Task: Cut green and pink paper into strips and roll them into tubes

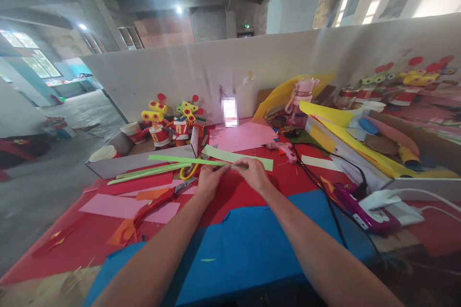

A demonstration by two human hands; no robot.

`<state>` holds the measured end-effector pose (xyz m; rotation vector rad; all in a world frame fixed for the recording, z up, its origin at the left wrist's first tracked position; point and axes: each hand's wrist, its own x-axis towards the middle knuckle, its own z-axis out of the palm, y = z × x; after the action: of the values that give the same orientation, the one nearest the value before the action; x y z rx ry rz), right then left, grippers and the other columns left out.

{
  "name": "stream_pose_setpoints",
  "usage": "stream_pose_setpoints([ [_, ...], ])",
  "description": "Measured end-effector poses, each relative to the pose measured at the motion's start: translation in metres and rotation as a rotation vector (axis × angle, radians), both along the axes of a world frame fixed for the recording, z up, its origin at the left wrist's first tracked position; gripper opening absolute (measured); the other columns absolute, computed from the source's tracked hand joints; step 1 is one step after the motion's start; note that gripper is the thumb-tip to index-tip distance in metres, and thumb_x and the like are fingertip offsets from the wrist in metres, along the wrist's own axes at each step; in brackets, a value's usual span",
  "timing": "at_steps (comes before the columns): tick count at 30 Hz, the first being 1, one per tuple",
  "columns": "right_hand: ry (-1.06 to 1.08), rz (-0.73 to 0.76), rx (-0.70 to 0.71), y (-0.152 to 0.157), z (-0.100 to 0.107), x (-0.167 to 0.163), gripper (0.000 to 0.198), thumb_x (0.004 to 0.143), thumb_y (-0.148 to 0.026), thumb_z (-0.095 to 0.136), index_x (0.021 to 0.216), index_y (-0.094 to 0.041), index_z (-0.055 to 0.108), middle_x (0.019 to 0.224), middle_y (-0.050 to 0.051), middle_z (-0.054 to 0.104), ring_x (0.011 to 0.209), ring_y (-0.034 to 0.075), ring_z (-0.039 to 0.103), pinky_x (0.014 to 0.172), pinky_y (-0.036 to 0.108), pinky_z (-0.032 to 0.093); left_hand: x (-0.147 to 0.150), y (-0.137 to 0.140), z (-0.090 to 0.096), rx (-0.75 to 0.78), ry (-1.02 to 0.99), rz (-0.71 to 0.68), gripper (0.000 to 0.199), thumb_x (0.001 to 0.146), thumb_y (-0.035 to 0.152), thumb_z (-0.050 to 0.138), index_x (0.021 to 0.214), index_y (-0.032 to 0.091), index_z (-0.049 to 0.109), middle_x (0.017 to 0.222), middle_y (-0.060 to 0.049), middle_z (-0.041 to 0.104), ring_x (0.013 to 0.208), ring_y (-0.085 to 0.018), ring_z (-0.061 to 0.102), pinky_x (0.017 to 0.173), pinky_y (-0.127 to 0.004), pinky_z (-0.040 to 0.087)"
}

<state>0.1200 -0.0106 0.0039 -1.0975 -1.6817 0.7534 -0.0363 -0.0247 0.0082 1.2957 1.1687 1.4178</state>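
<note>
My left hand [212, 176] and my right hand [254, 172] meet over the middle of the red-covered table, both closed on one narrow green paper strip [180, 159]. The strip reaches out leftward past my left hand. Behind my hands lies a wider pale green paper piece [216, 154]. More thin green strips [151, 171] rest in a bundle to the left. Beside my left hand are yellow-handled scissors [189, 172], partly covered. A red-handled utility knife [154, 205] lies on pink paper [113, 206] further left.
A pink glue gun [283, 149] lies right of my hands, its black cable running to a purple power strip [363, 208]. A white box [382, 182] of yellow paper stands at right. At left, a box [144, 164] holds paper-cup figures [158, 129]. Blue cloth [245, 244] covers the near edge.
</note>
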Motion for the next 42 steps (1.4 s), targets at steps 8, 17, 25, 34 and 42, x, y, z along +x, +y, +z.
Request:
stream_pose_setpoints([
  [8, 0.046, 0.018, -0.039, 0.001, 0.001, 0.003, 0.016, 0.077, -0.034, 0.066, 0.075, -0.021, 0.075, 0.078, 0.002, 0.075, 0.076, 0.022, 0.068, 0.068, 0.028, 0.049, 0.001, 0.001, -0.001, -0.064, -0.083, -0.052, 0.028, 0.060, 0.039, 0.080, 0.060, 0.014, 0.069, 0.057, -0.002, 0.064, 0.055, -0.012, 0.052, 0.057, -0.024, 0.040],
  [17, 0.014, -0.047, 0.018, -0.003, 0.007, 0.001, 0.015, 0.075, -0.030, 0.070, 0.085, -0.020, 0.074, 0.087, 0.004, 0.075, 0.082, 0.021, 0.068, 0.075, 0.029, 0.049, -0.002, 0.002, 0.003, 0.021, -0.074, 0.023, 0.024, 0.062, 0.035, 0.078, 0.057, 0.014, 0.067, 0.055, -0.001, 0.062, 0.057, -0.012, 0.052, 0.059, -0.024, 0.040],
  [25, 0.028, -0.063, 0.009, 0.000, 0.007, 0.005, 0.012, 0.075, -0.028, 0.071, 0.084, -0.022, 0.075, 0.085, 0.003, 0.076, 0.079, 0.022, 0.069, 0.073, 0.030, 0.052, -0.002, 0.004, 0.006, -0.001, -0.164, 0.053, 0.027, 0.056, 0.035, 0.081, 0.066, 0.014, 0.069, 0.055, 0.000, 0.061, 0.054, -0.011, 0.051, 0.056, -0.024, 0.041],
  [34, 0.078, -0.031, -0.001, 0.004, 0.002, 0.007, 0.019, 0.078, -0.038, 0.066, 0.082, -0.023, 0.076, 0.085, 0.003, 0.076, 0.079, 0.023, 0.070, 0.074, 0.032, 0.053, -0.001, 0.003, 0.006, -0.015, -0.177, 0.058, 0.030, 0.055, 0.037, 0.082, 0.068, 0.013, 0.069, 0.057, 0.000, 0.062, 0.055, -0.011, 0.052, 0.057, -0.024, 0.043],
  [42, 0.075, -0.033, -0.043, 0.007, -0.001, 0.009, 0.020, 0.077, -0.039, 0.067, 0.079, -0.022, 0.076, 0.079, 0.002, 0.076, 0.076, 0.023, 0.069, 0.069, 0.030, 0.052, -0.002, 0.003, 0.004, -0.022, -0.204, 0.052, 0.029, 0.053, 0.035, 0.083, 0.067, 0.013, 0.070, 0.057, 0.000, 0.062, 0.055, -0.011, 0.052, 0.057, -0.024, 0.043],
])
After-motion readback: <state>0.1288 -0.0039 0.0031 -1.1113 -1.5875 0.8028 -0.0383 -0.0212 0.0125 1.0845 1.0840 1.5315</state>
